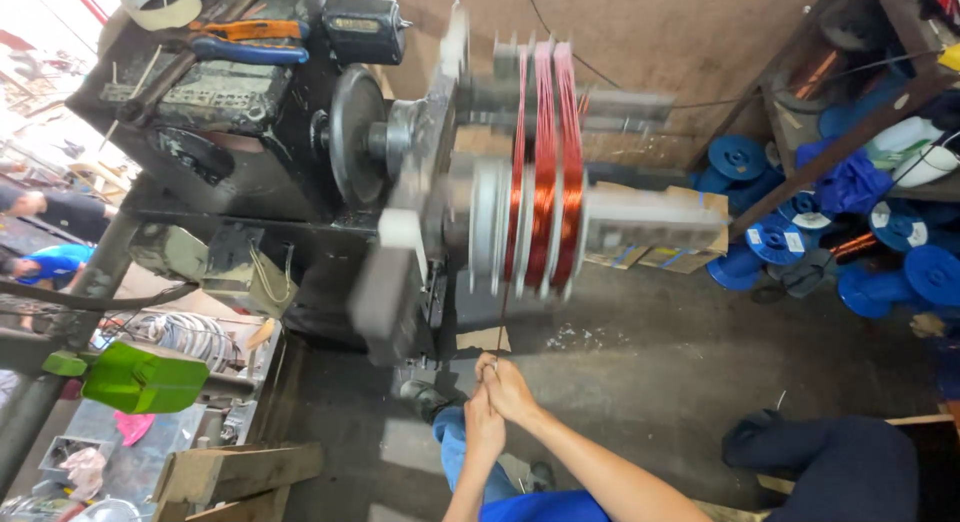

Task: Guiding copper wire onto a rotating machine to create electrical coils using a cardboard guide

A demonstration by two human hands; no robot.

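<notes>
A coil-winding machine point(300, 152) spins in front of me, its former point(545, 197) blurred and wrapped in bands of copper wire between pale flanges. A thin copper wire point(503, 317) runs down from the former to my hands. My right hand point(508, 384) and my left hand point(484, 422) are pressed together below the former, both pinched on that wire. My blue trouser leg shows beneath them.
Blue empty spools point(905, 272) lie heaped at the right under a shelf frame point(850, 132). Pliers point(250, 42) and a tape roll point(160, 2) rest on the machine top. A green part point(140, 377) and wooden blocks point(235, 472) sit at lower left. Another person's dark leg point(830, 462) is at lower right.
</notes>
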